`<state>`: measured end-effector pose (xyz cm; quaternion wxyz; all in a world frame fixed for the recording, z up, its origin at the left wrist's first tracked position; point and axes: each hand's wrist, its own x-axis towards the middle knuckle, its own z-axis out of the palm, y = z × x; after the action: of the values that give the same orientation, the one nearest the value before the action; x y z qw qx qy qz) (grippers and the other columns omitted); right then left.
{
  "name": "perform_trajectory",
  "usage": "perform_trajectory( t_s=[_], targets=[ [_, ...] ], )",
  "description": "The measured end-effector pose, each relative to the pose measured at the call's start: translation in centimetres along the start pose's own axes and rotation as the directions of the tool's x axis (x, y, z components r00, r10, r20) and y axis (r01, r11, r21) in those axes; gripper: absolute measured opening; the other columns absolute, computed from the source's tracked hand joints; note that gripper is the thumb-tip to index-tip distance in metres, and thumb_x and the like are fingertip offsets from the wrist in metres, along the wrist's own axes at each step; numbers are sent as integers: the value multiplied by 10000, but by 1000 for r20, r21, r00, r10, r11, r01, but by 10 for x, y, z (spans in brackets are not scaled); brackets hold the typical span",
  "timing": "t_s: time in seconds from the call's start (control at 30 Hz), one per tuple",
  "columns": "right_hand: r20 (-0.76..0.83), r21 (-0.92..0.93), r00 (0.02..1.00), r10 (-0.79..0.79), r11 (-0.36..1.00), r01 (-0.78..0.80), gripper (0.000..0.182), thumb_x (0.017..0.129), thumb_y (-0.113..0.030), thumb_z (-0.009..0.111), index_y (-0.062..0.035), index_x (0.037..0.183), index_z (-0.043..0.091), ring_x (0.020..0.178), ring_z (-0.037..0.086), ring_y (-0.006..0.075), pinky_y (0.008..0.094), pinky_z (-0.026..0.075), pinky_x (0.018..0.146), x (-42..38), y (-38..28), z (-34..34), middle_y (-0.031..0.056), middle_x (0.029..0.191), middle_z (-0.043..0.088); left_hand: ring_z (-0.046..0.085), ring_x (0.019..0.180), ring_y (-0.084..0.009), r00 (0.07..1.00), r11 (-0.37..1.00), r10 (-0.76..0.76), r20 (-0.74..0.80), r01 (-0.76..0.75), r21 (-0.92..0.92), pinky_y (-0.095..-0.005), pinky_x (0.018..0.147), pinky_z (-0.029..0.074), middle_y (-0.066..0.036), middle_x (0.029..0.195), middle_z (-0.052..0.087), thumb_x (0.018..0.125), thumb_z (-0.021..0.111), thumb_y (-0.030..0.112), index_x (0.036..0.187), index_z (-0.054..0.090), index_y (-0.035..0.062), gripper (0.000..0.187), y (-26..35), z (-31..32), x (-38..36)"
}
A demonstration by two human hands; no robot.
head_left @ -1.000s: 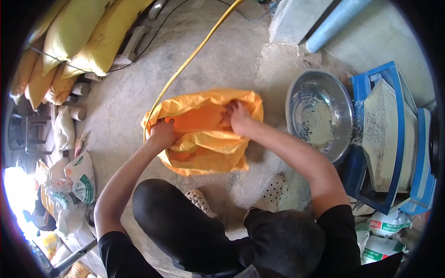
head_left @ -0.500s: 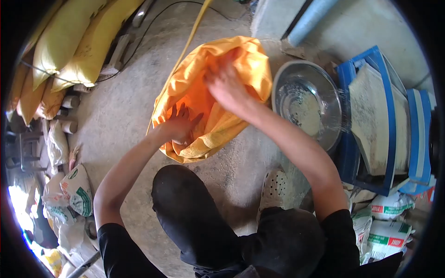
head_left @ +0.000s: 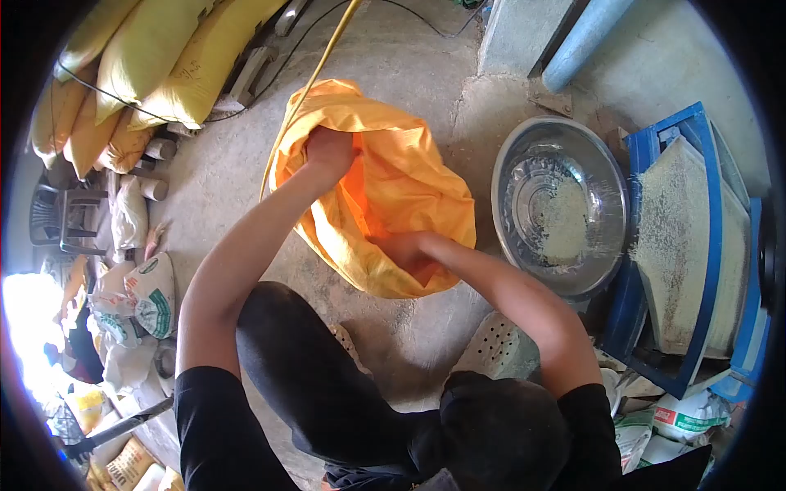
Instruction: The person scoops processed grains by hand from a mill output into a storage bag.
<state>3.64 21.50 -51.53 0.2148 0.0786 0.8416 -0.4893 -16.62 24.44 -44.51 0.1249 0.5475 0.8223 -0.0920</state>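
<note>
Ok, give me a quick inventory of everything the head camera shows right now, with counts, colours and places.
sack: one, orange, on the floor at centre, mouth held open.
metal basin: one, silver, right of the sack, some grain in its bottom.
grain machine: one, blue, far right, its chute covered in grain.
yellow hose: one, running from the top edge down behind the sack.
filled sacks: several, yellow, stacked top left.
printed bags: several, white with green, at left; more at lower right.
pipe: one, pale blue, top right.
perforated shoe: one, white, below the basin.
left hand: gripping the sack's upper rim.
right hand: reaching into the sack's mouth, grip not clear.
</note>
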Motion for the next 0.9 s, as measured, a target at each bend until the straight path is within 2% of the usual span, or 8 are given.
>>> perform_trajectory(
  t_s=[0.1, 0.17, 0.23, 0.37, 0.43, 0.53, 0.77, 0.9],
  targets=[
    [-317, 116, 946, 62, 993, -26, 519, 877, -355, 586, -61, 1295, 498, 1205, 498, 259, 373, 394, 1011, -17, -15, -43, 184, 1304, 519, 251, 1391, -343, 961, 765, 258, 96, -264, 588, -508, 1151, 139, -129, 1473, 354, 738, 716, 421, 1445, 334, 147, 849, 10, 19, -36],
    [-454, 202, 835, 310, 949, -243, 524, 892, -352, 588, -99, 1333, 464, 1230, 468, 224, 357, 386, 1021, 77, 132, -29, 145, 1371, 464, 200, 1406, -370, 711, 479, 357, 606, -696, 535, -595, 1134, 36, -114, 1508, 296, 649, 769, 408, 1476, 276, 224, 980, 9, 14, -68],
    [-743, 660, 488, 458, 622, 421, 449, 891, -361, 606, -96, 1250, 558, 1118, 550, 177, 327, 446, 934, 12, 97, -43, 81, 1222, 591, 167, 1414, -382, 569, 644, 118, 814, -668, 373, -621, 1118, 7, -106, 1532, 241, 578, 801, 362, 1472, 282, 271, 1038, -15, 66, -68],
    [-786, 617, 438, 436, 525, 586, 458, 869, -289, 643, -108, 1275, 532, 1133, 532, 167, 333, 457, 926, -7, 77, -49, 61, 1196, 593, 144, 1409, -423, 489, 722, 41, 872, -618, 312, -628, 1111, 40, -117, 1547, 191, 568, 806, 327, 1480, 256, 285, 1065, -16, 56, -72],
    [-795, 600, 449, 408, 637, 483, 472, 868, -338, 609, -90, 1262, 533, 1135, 554, 232, 360, 453, 942, 2, 69, -35, 121, 1235, 582, 147, 1397, -455, 664, 721, 91, 742, -558, 411, -642, 1095, 94, -154, 1539, 186, 587, 812, 321, 1490, 220, 279, 1081, -7, 48, -69],
    [-408, 234, 821, 399, 915, -329, 489, 847, -374, 574, -58, 1220, 552, 1122, 567, 324, 412, 452, 941, -1, 38, -40, 211, 1205, 584, 187, 1399, -398, 855, 924, 254, 451, -352, 148, -550, 1119, 176, -201, 1515, 209, 681, 781, 397, 1493, 196, 215, 1017, 18, 38, -40],
    [-158, -222, 987, 32, 973, -67, 507, 779, -374, 645, -33, 1152, 607, 971, 641, 311, 387, 489, 879, -11, 51, 52, 170, 1048, 663, 222, 1398, -310, 942, 911, 328, 67, -296, -287, -401, 1145, 184, -206, 1474, 297, 789, 685, 423, 1468, 234, 110, 873, 65, 45, 57],
    [-621, 199, 781, 65, 977, 77, 467, 849, -343, 617, -26, 1190, 585, 1015, 624, 256, 342, 466, 925, -114, 11, 16, 130, 1096, 656, 632, 1010, -334, 793, 769, 281, 540, -523, 367, -454, 844, 496, -207, 1007, 668, 814, 594, 171, 1005, 695, 57, 245, 157, 2, 4]
  ],
)
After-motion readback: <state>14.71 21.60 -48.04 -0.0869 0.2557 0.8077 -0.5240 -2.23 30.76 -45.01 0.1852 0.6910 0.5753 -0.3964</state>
